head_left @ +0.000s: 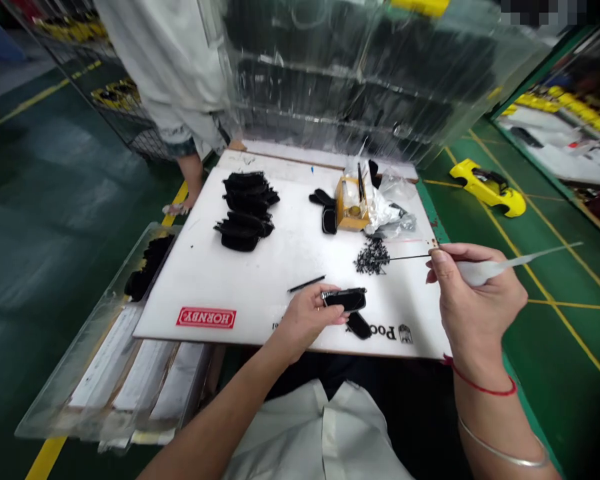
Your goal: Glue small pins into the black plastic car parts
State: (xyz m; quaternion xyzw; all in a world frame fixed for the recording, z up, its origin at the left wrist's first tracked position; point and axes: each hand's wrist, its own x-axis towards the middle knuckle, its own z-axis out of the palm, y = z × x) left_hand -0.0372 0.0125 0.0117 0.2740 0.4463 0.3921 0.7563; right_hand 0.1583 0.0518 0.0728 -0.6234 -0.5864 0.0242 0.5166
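Note:
My left hand (307, 317) pinches a small black plastic part (347, 300) with a shiny rim, near the board's front edge. Just below it lies a similar black part (359, 325). My right hand (475, 293) grips a thin black rod (410, 257) between thumb and fingers. The rod's far end meets a pile of tiny black pieces (373, 256). Also in that hand is a white squeeze bottle (480, 272) whose long tapered nozzle points right. A slim black stick (307, 284) rests left of the held part.
Stacks of black parts (245, 210) sit on the white board (195, 267). Behind the pile are a yellow box (353, 203) and crumpled plastic bags (393, 207). Another person's hand (183, 203) is at the left edge. A yellow toy car body (487, 187) appears at right.

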